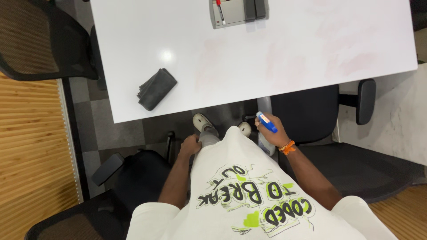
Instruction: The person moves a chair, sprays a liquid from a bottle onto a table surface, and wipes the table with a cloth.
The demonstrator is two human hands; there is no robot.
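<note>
The right hand [272,134] is wrapped around a spray bottle [266,133] with a blue and white head, fingers curled about its neck, held low in front of the body and just below the near edge of the white tabletop [249,58]; the bottle's pale body hangs down behind the hand, partly hidden by the white printed shirt [240,191]; an orange band [288,147] sits on that wrist. The left hand [190,145] rests down by the thigh with its fingers folded loosely inward, holding nothing that shows; it seems to touch the grey trouser leg [208,138], though the shirt hides the exact contact. A folded dark grey cloth [156,88] lies on the tabletop near its near-left corner, well apart from both hands; at the far edge a grey tray [238,12] holds a red-capped marker [219,10] and a dark eraser block [255,9]; faint pinkish smears [284,66] show across the right half of the white surface. Beneath the tabletop two pale shoes [203,122] stand on the dark floor; a black office chair [311,111] sits to the right under the edge, another black chair [129,178] stands at the lower left, and a mesh-backed chair [40,40] is at the upper left beside the wooden slatted flooring [31,146].
</note>
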